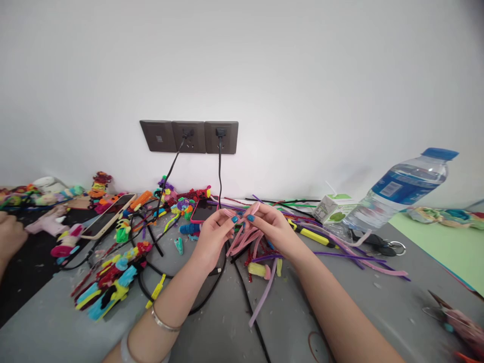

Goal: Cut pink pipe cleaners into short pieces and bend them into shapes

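Note:
My left hand (218, 229) and my right hand (269, 226) meet at the middle of the view, fingers pinched together. Between them are pink pipe cleaners (245, 239), bent into loops that hang below the fingertips. Both hands are closed on this pink bunch; the exact spot they pinch is partly hidden by the fingers. Under my hands lie a pale yellow and pink fuzzy piece (257, 270) and a lilac pipe cleaner (263, 297). A dark-screened phone with a red edge (204, 212) lies just behind my left hand.
Finished pipe-cleaner figures (109, 282) crowd the left, near a white-framed phone (109, 217) and a glue gun (49, 221). Another person's hand (10, 237) is at far left. Black cables (245, 292) cross the grey table. A yellow cutter (315, 236), drink carton (336, 207) and water bottle (403, 189) stand right.

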The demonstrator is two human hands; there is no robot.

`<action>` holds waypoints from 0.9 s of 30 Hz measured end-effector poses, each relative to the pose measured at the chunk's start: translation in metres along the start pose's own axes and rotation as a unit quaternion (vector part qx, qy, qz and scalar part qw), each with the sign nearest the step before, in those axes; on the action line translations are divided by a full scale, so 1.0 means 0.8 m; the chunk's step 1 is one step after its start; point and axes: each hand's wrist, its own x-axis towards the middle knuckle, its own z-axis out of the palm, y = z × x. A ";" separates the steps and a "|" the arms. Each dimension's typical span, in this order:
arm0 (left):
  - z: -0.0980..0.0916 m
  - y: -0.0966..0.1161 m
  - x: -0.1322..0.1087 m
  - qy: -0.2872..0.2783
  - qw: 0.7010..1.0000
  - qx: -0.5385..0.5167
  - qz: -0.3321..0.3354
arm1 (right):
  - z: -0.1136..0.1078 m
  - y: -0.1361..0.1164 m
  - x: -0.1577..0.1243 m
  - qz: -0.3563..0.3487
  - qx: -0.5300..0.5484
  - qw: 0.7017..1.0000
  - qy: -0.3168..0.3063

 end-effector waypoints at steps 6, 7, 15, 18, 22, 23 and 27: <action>0.000 0.003 -0.001 -0.051 0.996 -0.064 -0.044 | -0.002 0.003 -0.001 0.007 0.047 0.999 -0.007; 0.001 0.004 -0.001 -0.062 0.994 -0.066 -0.053 | -0.001 0.003 -0.001 0.009 0.056 0.998 -0.007; 0.004 0.007 -0.005 -0.105 0.991 -0.057 -0.061 | 0.002 -0.001 -0.002 0.021 0.082 0.996 -0.008; 0.001 0.006 -0.005 -0.119 0.987 -0.073 -0.075 | 0.005 -0.003 -0.001 0.027 0.108 0.994 0.000; -0.001 0.005 -0.007 -0.148 0.980 -0.092 -0.096 | 0.008 -0.008 -0.002 0.038 0.137 0.990 -0.001; -0.001 0.005 -0.008 -0.154 0.978 -0.097 -0.097 | 0.008 -0.009 -0.002 0.040 0.145 0.989 -0.006; -0.001 0.005 -0.009 -0.168 0.975 -0.111 -0.091 | 0.010 -0.010 -0.004 0.046 0.169 0.984 -0.023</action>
